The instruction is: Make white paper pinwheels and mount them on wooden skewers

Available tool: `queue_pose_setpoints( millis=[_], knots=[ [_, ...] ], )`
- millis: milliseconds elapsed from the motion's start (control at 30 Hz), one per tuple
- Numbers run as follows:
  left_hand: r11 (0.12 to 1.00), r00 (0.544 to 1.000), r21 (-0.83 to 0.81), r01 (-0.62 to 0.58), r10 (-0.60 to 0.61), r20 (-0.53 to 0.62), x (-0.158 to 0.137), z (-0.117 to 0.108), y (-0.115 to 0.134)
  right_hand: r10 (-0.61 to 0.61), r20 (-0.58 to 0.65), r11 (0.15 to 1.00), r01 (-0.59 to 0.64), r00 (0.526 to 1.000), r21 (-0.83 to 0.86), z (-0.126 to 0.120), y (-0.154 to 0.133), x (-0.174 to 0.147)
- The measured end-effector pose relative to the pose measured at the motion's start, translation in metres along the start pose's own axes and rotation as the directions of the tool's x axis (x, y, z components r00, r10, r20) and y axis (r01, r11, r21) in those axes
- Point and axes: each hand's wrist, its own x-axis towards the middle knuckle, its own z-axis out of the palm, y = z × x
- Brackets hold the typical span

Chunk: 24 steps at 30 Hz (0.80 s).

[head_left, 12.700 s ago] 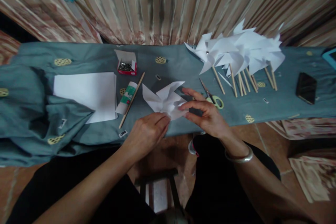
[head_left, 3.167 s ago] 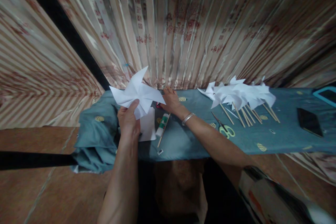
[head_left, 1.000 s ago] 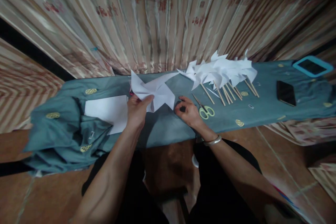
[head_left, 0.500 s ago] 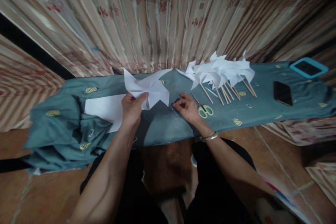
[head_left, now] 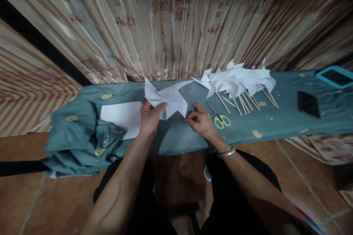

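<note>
My left hand (head_left: 150,118) pinches a white paper pinwheel (head_left: 174,102) near its centre, thumb on top, and holds it above the cloth-covered table (head_left: 171,137). Close by on the right, my right hand (head_left: 203,122) has its thumb and index finger pressed together beside the pinwheel's lower right tip. Anything between those fingertips is too small to make out. White sheets of paper (head_left: 121,115) lie under and left of my left hand. Green-handled scissors (head_left: 221,121) rest just right of my right hand.
Several finished white pinwheels (head_left: 238,77) on wooden sticks (head_left: 243,103) lie overlapping at the back right. Farther right are a dark phone (head_left: 308,104) and a blue-framed tablet (head_left: 335,77). Bunched cloth (head_left: 74,136) covers the left end. A curtain (head_left: 171,25) hangs behind.
The view has turned slightly left, so the scene sits farther right. My left hand and the pinwheel are a little closer to my right hand, which keeps its pinch.
</note>
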Motion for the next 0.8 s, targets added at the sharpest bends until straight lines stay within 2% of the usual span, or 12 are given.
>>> queue_pose_setpoints(
  millis=[167, 300, 400, 500, 633, 733, 800],
  knots=[
    [1.0, 1.0, -0.026, 0.017, -0.017, 0.011, -0.003, 0.004, 0.001, -0.079, 0.037, 0.997, 0.079, 0.996, 0.01, 0.001, 0.0, -0.004],
    [0.999, 0.999, -0.032, 0.035, -0.034, 0.019, -0.004, 0.005, 0.0, -0.068, 0.046, 0.996, 0.065, 0.997, 0.056, 0.0, 0.001, -0.004],
    [1.0, 1.0, -0.005, 0.022, -0.022, 0.006, -0.005, 0.005, -0.002, -0.032, -0.01, 0.991, 0.033, 0.999, 0.127, -0.014, 0.004, -0.003],
    [1.0, 1.0, 0.016, 0.014, -0.014, -0.001, -0.009, 0.008, -0.003, 0.033, -0.106, 0.97, -0.007, 0.994, 0.242, -0.039, 0.001, -0.007],
    [0.999, 0.998, 0.013, 0.042, -0.043, 0.043, -0.019, 0.019, -0.006, 0.012, -0.115, 0.931, 0.031, 0.993, 0.364, -0.066, -0.024, -0.017],
    [0.998, 0.996, 0.04, 0.039, -0.043, 0.083, -0.029, 0.029, -0.009, -0.061, -0.114, 0.934, 0.097, 0.992, 0.345, -0.068, -0.048, -0.022],
    [0.998, 0.993, 0.056, 0.032, -0.038, 0.11, -0.035, 0.036, -0.011, -0.068, -0.124, 0.949, 0.102, 0.99, 0.298, -0.064, -0.057, -0.022]
  ],
)
